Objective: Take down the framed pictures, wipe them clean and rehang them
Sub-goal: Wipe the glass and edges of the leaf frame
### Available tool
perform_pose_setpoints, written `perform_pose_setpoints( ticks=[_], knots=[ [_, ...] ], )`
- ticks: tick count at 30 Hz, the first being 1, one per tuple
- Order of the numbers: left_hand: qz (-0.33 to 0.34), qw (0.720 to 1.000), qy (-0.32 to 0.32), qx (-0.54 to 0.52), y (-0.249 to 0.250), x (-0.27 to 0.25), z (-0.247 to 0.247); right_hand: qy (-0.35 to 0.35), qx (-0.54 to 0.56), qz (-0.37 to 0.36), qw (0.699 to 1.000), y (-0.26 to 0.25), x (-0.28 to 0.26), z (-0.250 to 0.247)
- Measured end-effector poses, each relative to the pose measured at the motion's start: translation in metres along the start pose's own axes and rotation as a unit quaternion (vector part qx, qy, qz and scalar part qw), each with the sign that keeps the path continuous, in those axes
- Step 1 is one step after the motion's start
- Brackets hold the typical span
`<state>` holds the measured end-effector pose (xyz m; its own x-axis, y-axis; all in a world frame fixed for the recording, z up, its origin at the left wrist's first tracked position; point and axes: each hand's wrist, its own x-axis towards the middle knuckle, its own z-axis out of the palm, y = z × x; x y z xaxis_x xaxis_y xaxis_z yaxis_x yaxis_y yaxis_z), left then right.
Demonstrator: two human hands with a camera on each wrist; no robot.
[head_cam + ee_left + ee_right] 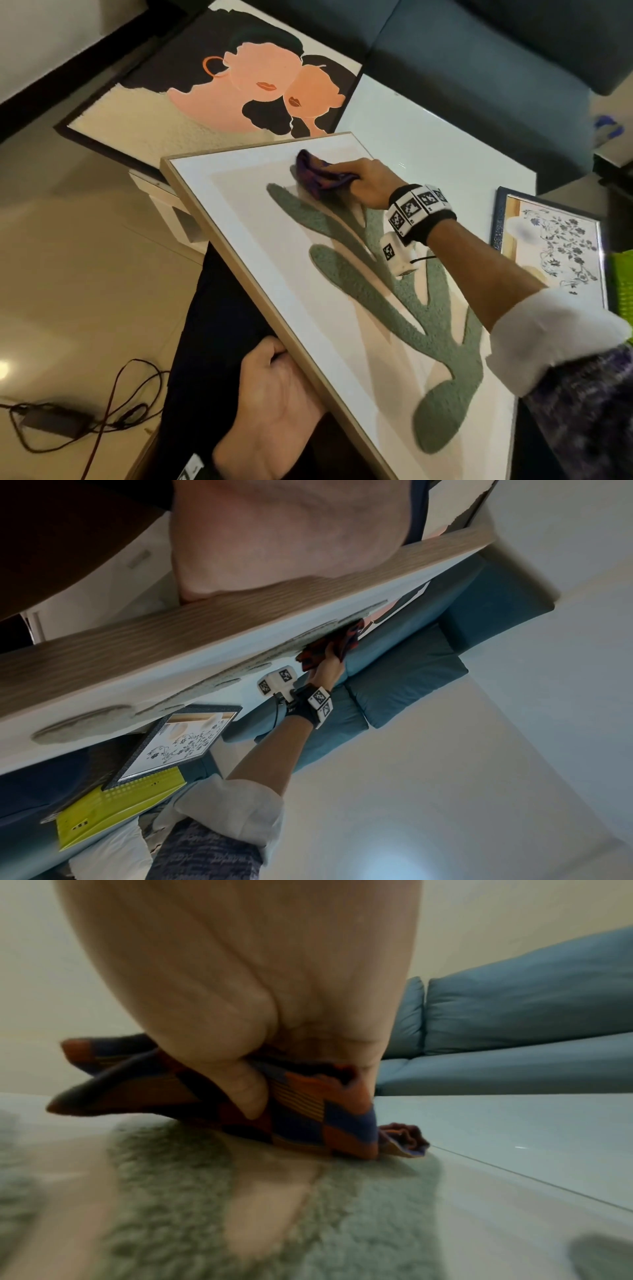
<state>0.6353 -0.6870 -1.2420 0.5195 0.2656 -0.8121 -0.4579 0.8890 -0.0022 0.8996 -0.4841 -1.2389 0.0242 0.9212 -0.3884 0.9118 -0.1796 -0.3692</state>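
Left hand (274, 407) curls under the plant picture (342, 291), steadying it; right hand (368, 183) clutches the cloth (320, 173): wipe lightly, keeping the frame braced.

Pale wood grain is showing along the frame (240, 620), matt and ribbed. The green plant shape (383, 301) is looking fuzzy, like tufted pile. A checked woven cloth (298, 1115) is bunching softly. The white desk (428, 137) is gleaming glossy, and the sofa (404, 674) is wearing matt blue fabric.

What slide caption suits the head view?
Right hand wipes the leaf picture with a cloth; left hand steadies its frame.
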Motion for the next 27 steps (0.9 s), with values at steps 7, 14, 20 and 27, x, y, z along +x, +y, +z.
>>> perform_pose_setpoints(
  ticks=[7,14,20,27],
  knots=[
    [0.007,1.000,-0.016,-0.023,-0.002,-0.001,0.000,-0.007,0.004,0.026,1.000,0.000,-0.021,0.007],
    [0.011,0.999,-0.029,-0.037,-0.001,0.000,-0.001,0.010,-0.019,0.051,0.998,-0.019,-0.020,-0.005],
    [0.096,0.993,-0.043,-0.054,0.009,-0.011,-0.003,0.013,-0.018,0.064,0.998,-0.025,-0.024,-0.008],
    [0.190,0.979,-0.079,0.006,0.014,-0.030,0.002,0.009,-0.045,0.064,0.997,-0.030,-0.032,-0.007]
  ],
)
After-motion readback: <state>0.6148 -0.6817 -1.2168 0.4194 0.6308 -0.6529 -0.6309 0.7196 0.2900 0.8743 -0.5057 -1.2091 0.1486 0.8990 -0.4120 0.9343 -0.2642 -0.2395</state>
